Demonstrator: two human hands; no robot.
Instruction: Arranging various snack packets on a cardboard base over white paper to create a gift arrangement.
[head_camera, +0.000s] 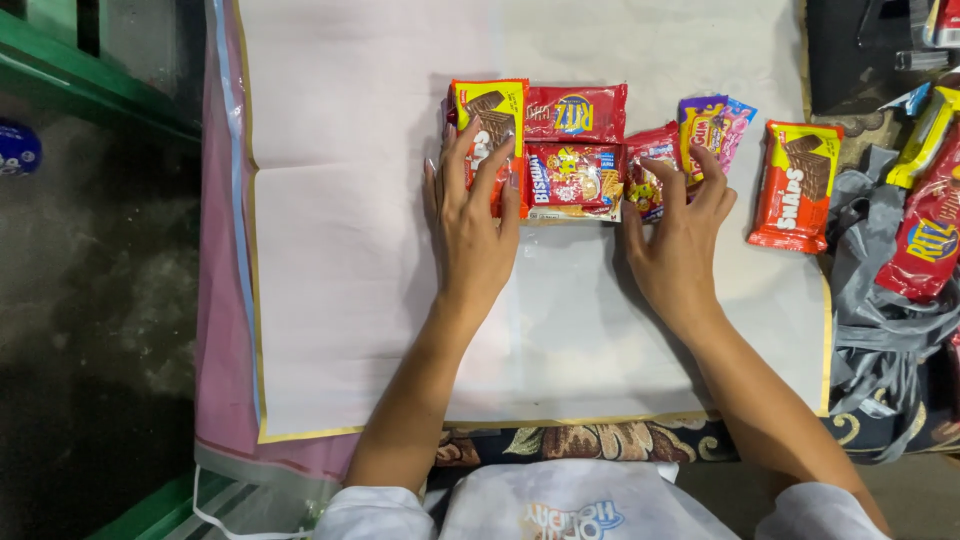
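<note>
Yellow-red wafer packet (487, 135) lengthwise away, under left hand (474, 215)

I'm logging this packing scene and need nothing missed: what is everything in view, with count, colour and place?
white paper sheet: one, white with gold edge, spread across the middle
pink plastic sheet: one, pink, under the paper, showing at its left
grouped snack packets: five, red and yellow, packed together at the paper's top centre
purple packet: one, purple and pink, just right of the group
lone wafer packet: one, yellow and red, apart at the paper's right edge
grey cloth: one, grey, far right, with more packets on it
left hand: flat on the group's left packets
right hand: fingertips on the group's right packets
</note>
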